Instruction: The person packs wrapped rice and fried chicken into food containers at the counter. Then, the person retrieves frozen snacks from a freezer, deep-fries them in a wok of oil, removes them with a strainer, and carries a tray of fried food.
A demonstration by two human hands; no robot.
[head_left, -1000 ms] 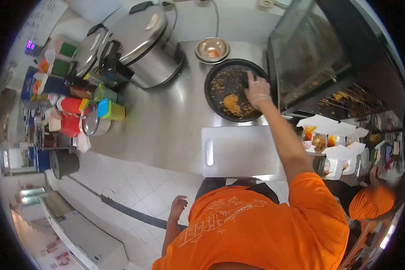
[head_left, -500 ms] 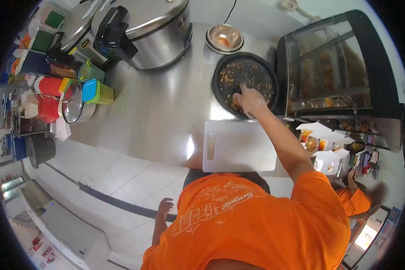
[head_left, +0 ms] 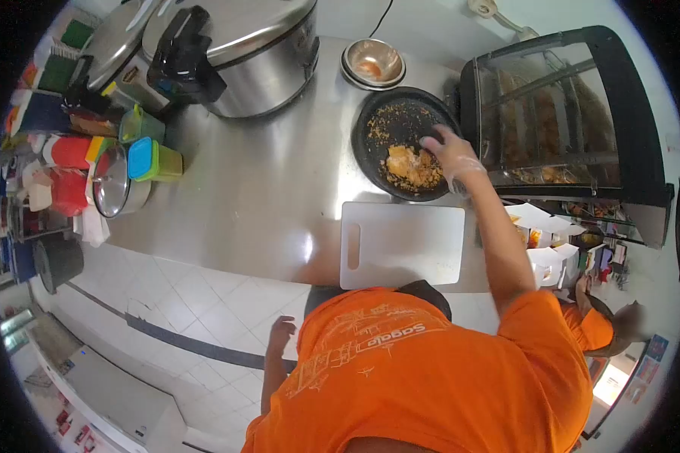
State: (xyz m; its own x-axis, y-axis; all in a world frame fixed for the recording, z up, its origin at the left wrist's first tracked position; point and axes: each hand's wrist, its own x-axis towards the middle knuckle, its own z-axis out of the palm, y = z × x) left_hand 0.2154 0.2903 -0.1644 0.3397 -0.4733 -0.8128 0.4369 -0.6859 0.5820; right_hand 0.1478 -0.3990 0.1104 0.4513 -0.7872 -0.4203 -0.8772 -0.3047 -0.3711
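My right hand (head_left: pixel 455 155), in a clear plastic glove, is over the right side of a round black mortar (head_left: pixel 360 155). Its fingers are apart, with nothing visible between them. Just left of the fingers, a golden, broken piece of fried food (head_left: pixel 404 162) lies in the mortar among loose crumbs. More crumbs are scattered over the mortar's far side. My left hand (head_left: pixel 282 329) hangs low beside my body, away from the counter, fingers loosely spread and holding nothing. A white cutting board (head_left: pixel 404 241) lies between the mortar and me.
Steel bowls (head_left: pixel 374 64) are stacked behind the mortar. A glass food warmer (head_left: pixel 551 113) stands close on the right, with white food boxes (head_left: pixel 544 219) below it. Large steel cookers (head_left: pixel 257 75) and a blue-lidded container (head_left: pixel 155 158) occupy the left. Another person (head_left: pixel 589 328) is at far right.
My right hand has lifted from the mortar's middle and shifted right, exposing the broken fried food. My left hand stays low at my side. The view has shifted slightly.
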